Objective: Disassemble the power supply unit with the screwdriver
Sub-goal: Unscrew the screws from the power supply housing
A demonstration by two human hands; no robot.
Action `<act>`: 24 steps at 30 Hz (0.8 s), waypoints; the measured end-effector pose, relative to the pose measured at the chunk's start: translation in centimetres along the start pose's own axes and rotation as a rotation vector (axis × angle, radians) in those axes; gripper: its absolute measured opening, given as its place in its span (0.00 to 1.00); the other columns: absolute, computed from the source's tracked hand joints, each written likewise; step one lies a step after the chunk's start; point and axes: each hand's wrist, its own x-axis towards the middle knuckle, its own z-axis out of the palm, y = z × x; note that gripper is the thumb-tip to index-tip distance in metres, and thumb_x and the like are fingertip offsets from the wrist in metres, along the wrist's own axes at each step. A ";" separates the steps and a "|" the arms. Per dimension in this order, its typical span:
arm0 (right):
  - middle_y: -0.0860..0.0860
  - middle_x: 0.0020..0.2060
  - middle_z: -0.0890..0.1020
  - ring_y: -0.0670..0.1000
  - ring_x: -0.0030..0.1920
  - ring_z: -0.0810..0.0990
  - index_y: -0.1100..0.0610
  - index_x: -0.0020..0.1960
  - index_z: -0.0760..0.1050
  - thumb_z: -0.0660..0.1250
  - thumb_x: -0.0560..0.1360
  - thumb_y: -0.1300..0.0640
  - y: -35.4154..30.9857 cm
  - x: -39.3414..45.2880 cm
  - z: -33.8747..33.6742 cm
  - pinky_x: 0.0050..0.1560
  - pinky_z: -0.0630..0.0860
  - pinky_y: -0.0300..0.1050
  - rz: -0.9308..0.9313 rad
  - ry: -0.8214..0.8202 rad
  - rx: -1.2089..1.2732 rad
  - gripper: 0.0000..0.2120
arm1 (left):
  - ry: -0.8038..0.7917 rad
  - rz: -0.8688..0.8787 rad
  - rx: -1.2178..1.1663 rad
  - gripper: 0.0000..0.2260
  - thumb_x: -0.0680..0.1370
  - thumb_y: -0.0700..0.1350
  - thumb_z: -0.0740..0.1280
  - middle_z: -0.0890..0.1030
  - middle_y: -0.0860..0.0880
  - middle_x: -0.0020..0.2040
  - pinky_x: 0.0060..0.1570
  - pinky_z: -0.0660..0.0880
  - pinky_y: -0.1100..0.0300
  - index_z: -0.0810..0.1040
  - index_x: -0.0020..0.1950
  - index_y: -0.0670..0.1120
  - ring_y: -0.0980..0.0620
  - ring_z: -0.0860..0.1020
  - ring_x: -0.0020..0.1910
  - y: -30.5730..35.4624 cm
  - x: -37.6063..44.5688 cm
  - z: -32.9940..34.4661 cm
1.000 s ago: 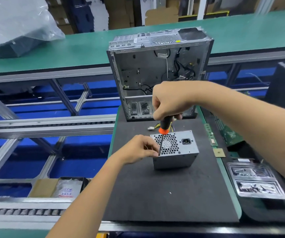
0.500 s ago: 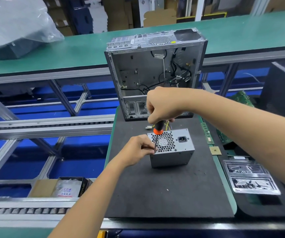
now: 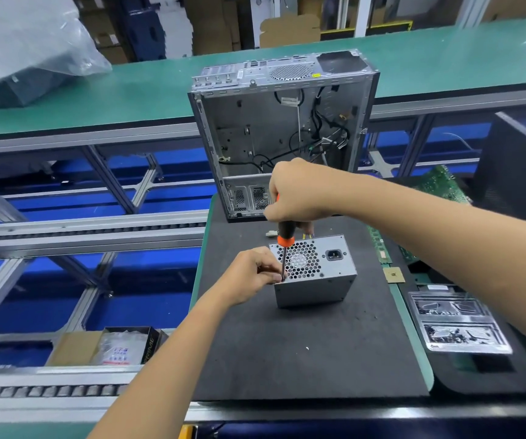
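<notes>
At centre frame, your right hand [image 3: 298, 193] is wrapped round the black-and-orange-handled screwdriver [image 3: 284, 240], held upright with its tip at the near-left corner of the grey metal power supply unit [image 3: 315, 270]. Your left hand [image 3: 252, 275] pinches the shaft by that corner. The unit sits on the dark foam mat [image 3: 303, 353] covering the bench, below the open silver computer case [image 3: 282, 131].

The right hand [image 3: 296, 191] now sits a little higher on the screwdriver [image 3: 284, 236], baring more of its black handle, while its tip stays at the power supply unit's [image 3: 315, 274] near-left corner.
</notes>
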 end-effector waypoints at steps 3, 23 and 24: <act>0.55 0.23 0.80 0.56 0.30 0.84 0.60 0.35 0.67 0.61 0.74 0.51 -0.3 -0.1 0.0 0.26 0.68 0.38 0.015 -0.028 -0.146 0.14 | 0.018 -0.005 -0.019 0.05 0.72 0.30 0.70 0.77 0.42 0.43 0.49 0.79 0.53 0.83 0.41 0.38 0.43 0.78 0.44 -0.1 0.0 0.1; 0.43 0.36 0.77 0.46 0.39 0.75 0.51 0.43 0.79 0.73 0.69 0.60 -0.8 -0.3 -1.2 0.33 0.66 0.36 -0.538 -0.232 -0.442 0.06 | -0.050 0.031 -0.012 0.04 0.70 0.33 0.73 0.76 0.46 0.43 0.46 0.76 0.63 0.84 0.44 0.37 0.56 0.77 0.41 0.1 -0.2 -0.3; 0.43 0.36 0.79 0.45 0.39 0.76 0.51 0.43 0.80 0.73 0.69 0.58 -0.9 -0.4 -1.0 0.33 0.67 0.35 -0.549 -0.208 -0.428 0.05 | -0.048 0.031 -0.013 0.04 0.70 0.32 0.73 0.76 0.47 0.43 0.47 0.77 0.62 0.84 0.44 0.37 0.56 0.77 0.41 0.1 -0.2 -0.3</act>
